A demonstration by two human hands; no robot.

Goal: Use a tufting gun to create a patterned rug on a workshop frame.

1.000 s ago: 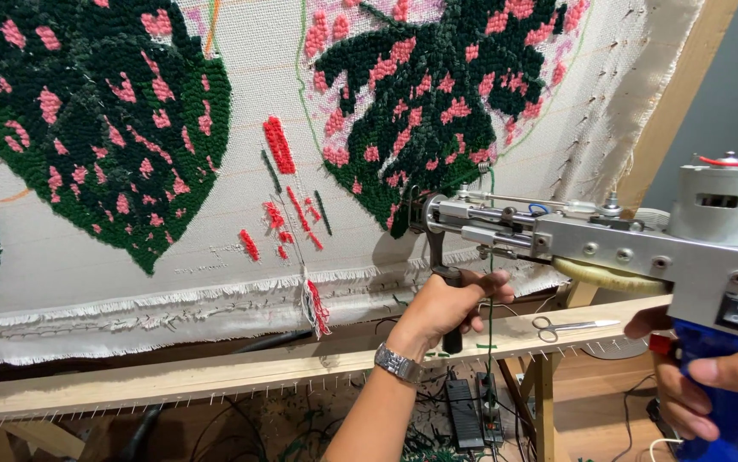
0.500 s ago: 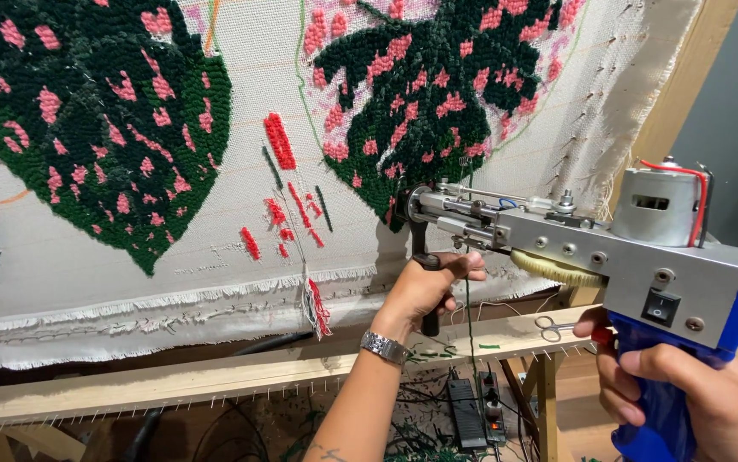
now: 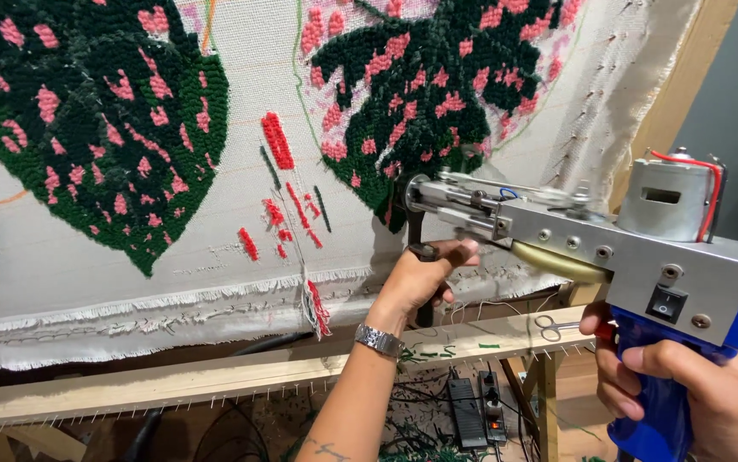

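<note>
My right hand (image 3: 685,385) clenches the blue grip of the grey metal tufting gun (image 3: 608,248), its needle at the stretched cream tufting cloth (image 3: 215,257); my left hand (image 3: 420,278) grasps the gun's black front handle, steadying it.

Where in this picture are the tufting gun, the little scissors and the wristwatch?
tufting gun (image 3: 643,265): head view, on its silver metal body.
scissors (image 3: 548,325): head view, on the finger loops, lying on the wooden frame bar.
wristwatch (image 3: 378,340): head view, on the metal band at the left wrist.
</note>
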